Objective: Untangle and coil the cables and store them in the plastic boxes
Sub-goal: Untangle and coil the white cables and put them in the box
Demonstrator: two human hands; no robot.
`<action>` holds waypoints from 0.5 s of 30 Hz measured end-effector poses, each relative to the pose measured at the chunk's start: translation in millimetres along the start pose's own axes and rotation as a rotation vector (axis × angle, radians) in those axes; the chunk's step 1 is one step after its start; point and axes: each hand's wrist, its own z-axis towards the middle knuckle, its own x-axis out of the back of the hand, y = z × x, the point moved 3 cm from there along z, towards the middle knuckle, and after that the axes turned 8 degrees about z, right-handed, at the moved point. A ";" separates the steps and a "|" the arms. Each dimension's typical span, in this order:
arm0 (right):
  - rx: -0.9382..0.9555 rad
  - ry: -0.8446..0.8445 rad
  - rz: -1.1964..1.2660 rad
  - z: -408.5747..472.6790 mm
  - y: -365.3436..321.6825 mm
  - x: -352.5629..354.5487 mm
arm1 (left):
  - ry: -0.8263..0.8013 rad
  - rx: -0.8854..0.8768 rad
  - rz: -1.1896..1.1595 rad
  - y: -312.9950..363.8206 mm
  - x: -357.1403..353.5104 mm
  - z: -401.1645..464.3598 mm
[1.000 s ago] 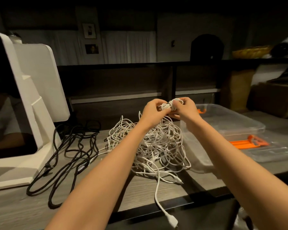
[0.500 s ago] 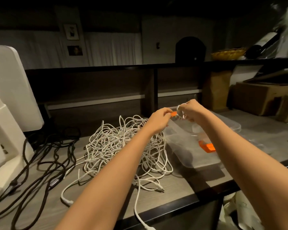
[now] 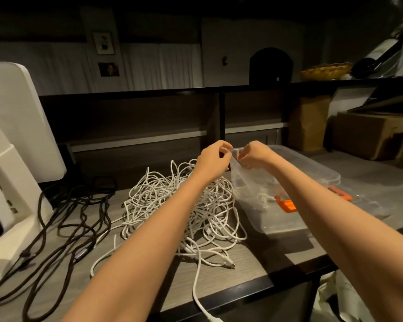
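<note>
- Black cables (image 3: pixel 63 219) lay slack near the tabletop's left edge.
- White tangle (image 3: pixel 184 205) sat mid-tabletop: light, limp, with no single axis; best taken by a loose plug end, one trailing over the front edge.
- Left hand (image 3: pixel 213 159) and right hand (image 3: pixel 254 155) pinched what seemed a clear bag's (image 3: pixel 249 180) mouth.
- Box (image 3: pixel 312 168) stood toward the right edge.

Tangled heap of white cables (image 3: pixel 186 205) lies mid-desk on the grey wood-grain desk (image 3: pixel 254 263), one strand trailing over the front edge. Left of the heap, loose black cables (image 3: pixel 63 228) lie beside the white plastic stand (image 3: pixel 12 159) at the far left. Right of the heap sits the clear plastic box with orange latches (image 3: pixel 289 205), its lid (image 3: pixel 307 163) on top. Both hands meet above the box's left end, left hand (image 3: pixel 213 159) beside right hand (image 3: pixel 251 155). Brown cardboard box (image 3: pixel 370 135) behind, far right.
</note>
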 end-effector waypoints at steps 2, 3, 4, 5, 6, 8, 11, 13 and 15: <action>0.067 0.072 0.046 -5.1 -12.6 3.5 | 0.016 0.042 -0.013 -1.9 10.9 -0.7; 0.101 0.077 0.064 -8.9 -20.3 4.0 | 0.021 0.057 -0.016 -2.6 16.5 -1.6; 0.131 0.065 0.078 -12.8 -28.3 4.1 | 0.023 0.066 -0.013 -3.0 21.5 -2.6; 0.160 0.046 0.087 -17.4 -36.4 3.4 | 0.024 0.074 -0.006 -3.7 26.3 -4.1; 0.180 0.022 0.088 -23.1 -44.2 2.3 | 0.018 0.087 0.005 -4.1 31.5 -6.5; 0.198 -0.031 0.087 -32.7 -56.2 -2.2 | -0.003 0.121 0.033 -6.0 41.6 -13.0; 0.179 -0.113 0.060 -42.6 -68.4 -11.1 | -0.044 0.176 0.079 -10.7 56.4 -27.0; 0.164 -0.177 0.003 -45.2 -72.9 -17.9 | -0.070 0.209 0.088 -14.8 63.5 -36.0; 0.135 -0.241 -0.023 -49.2 -76.3 -25.4 | -0.093 0.239 0.090 -20.1 68.5 -44.7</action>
